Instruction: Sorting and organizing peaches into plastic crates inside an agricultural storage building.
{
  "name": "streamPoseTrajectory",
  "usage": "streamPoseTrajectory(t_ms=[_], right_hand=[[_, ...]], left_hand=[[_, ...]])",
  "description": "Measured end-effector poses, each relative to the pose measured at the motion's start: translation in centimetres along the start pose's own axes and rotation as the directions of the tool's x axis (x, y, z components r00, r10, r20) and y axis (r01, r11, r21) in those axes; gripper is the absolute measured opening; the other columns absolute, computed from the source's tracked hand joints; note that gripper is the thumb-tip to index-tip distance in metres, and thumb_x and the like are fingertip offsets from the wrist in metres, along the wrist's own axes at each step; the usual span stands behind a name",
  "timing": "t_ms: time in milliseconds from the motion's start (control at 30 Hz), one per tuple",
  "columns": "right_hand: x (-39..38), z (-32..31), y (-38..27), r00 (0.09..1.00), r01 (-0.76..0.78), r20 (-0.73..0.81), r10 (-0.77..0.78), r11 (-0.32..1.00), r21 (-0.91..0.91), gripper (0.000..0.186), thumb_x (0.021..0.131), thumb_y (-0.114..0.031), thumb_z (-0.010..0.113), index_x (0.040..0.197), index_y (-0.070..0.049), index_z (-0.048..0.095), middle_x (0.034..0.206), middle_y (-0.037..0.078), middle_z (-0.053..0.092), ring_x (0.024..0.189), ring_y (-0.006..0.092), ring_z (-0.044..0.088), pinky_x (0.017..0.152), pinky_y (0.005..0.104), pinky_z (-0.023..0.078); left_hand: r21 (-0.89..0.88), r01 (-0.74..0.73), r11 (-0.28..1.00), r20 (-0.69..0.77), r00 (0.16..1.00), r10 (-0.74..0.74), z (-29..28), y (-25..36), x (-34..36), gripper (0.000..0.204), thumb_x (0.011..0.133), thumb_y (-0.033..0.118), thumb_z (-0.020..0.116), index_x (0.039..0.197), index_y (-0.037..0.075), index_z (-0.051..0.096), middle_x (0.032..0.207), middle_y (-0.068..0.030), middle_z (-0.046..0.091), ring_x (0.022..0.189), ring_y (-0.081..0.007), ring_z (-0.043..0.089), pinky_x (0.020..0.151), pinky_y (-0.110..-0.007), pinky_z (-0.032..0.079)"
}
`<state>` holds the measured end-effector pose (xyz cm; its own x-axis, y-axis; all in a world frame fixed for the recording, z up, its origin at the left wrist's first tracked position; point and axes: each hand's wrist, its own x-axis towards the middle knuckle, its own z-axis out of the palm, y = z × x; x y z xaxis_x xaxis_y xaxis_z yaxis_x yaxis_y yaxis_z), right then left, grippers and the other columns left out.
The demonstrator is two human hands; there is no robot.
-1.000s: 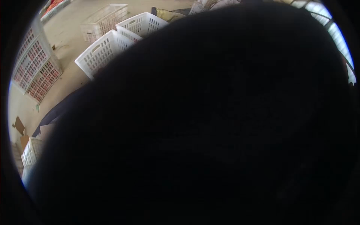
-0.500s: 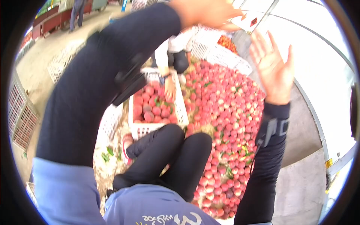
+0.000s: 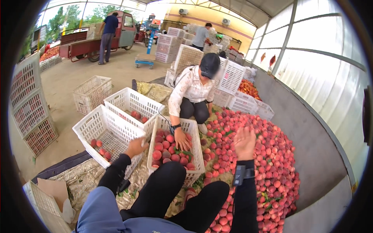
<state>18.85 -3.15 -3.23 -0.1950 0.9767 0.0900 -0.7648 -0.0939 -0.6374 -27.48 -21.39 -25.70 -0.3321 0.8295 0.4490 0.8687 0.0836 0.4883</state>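
"So, which step?"

"Between grasps at the peach pile [image 3: 268,167], right of the full crate [image 3: 196,176], I judge; the next needs a closing grip."

"Obstacles?"

"A co-worker [image 3: 192,87] reaching in from behind that crate; a sparser crate [image 3: 90,122] sits left of it."

"Hands?"

"Right hand [image 3: 244,144] right of it, extended, seemingly holding nothing; left hand [image 3: 136,147] left of it, grip unclear."

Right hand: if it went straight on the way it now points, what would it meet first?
Probably the peach pile just ahead of the right hand, though how high the hand hovers is unclear.
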Motion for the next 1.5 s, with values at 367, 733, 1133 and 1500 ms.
streamPoseTrajectory(t_ms=[367,733,1133,1500], right_hand=[[5.1,-18.1,16.3,0.89,0.163,0.057,0.452,-0.198,-0.967,0.044,0.088,-0.029,0.07,0.122,-0.004,0.059,0.098,0.005,0.064,0.089,0.0142,0.062,0.078,0.0312,0.051],[2.5,-20.9,17.7,0.714,-0.04,-0.262,0.649,-0.335,-0.941,0.042,0.091,-0.039,0.055,0.113,-0.004,0.063,0.078,0.013,0.07,0.071,0.0293,0.07,0.072,0.0427,0.053],[1.2,-18.2,18.6,0.877,0.269,-0.125,0.463,-0.69,-0.672,0.044,0.086,-0.041,0.058,0.104,-0.001,0.061,0.092,0.022,0.069,0.087,0.0412,0.067,0.076,0.0524,0.051],[-0.5,-15.9,18.6,0.843,0.285,-0.123,0.523,-0.629,-0.723,0.041,0.089,-0.04,0.059,0.097,0.0,0.056,0.088,0.023,0.068,0.081,0.0436,0.066,0.073,0.0536,0.05]], left_hand=[[-0.454,0.363,0.813,0.012,0.916,-0.402,11.3,2.4,-8.7,0.059,0.096,0.03,0.058,0.141,-0.004,0.042,0.135,-0.0323,0.051,0.127,-0.0434,0.05,0.107,-0.045,0.039],[-0.761,0.43,0.486,0.064,0.795,-0.603,11.3,5.1,-7.7,0.044,0.1,0.009,0.048,0.141,-0.006,0.042,0.137,-0.0171,0.052,0.127,-0.0231,0.049,0.108,-0.033,0.037],[-0.759,0.405,0.509,0.016,0.794,-0.608,11.0,5.2,-7.4,0.041,0.102,0.01,0.049,0.14,-0.005,0.046,0.139,-0.0158,0.053,0.128,-0.023,0.051,0.109,-0.034,0.036],[-0.769,0.435,0.468,0.025,0.752,-0.658,10.6,3.2,-7.3,0.036,0.099,0.01,0.057,0.133,-0.003,0.055,0.134,-0.0133,0.058,0.127,-0.0209,0.052,0.109,-0.033,0.037]])
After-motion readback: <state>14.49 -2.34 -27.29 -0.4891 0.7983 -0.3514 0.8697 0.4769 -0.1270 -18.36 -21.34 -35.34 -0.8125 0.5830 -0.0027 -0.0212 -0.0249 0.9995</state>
